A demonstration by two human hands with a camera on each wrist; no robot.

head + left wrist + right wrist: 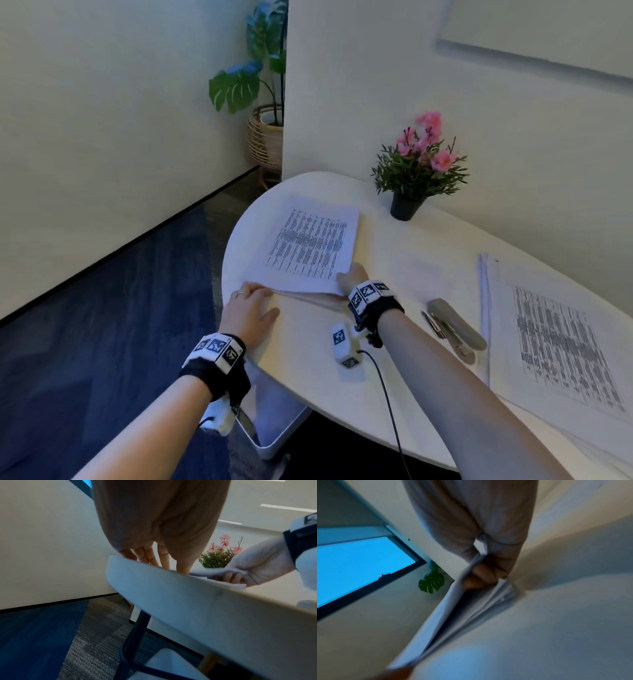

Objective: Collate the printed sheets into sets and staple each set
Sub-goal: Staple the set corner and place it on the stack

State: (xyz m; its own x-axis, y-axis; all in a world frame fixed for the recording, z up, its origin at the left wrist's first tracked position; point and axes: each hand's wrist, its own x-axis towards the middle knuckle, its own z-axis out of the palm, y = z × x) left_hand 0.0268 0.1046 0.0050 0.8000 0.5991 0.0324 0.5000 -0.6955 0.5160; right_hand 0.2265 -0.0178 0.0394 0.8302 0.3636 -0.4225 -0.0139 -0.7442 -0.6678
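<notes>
The white counter [394, 260] carries two piles of printed sheets. The right pile [561, 346] lies near the front edge, and the left pile [315, 299] lies at the rounded end. A flower pot [416, 171] stands by the wall. A stapler [455, 329] lies just left of the right pile. The left hand [248, 315] rests flat, fingers straight, on the left pile's near corner. The right hand [352, 274] pinches the top sheets [308, 246], their near corner raised off the pile.
</notes>
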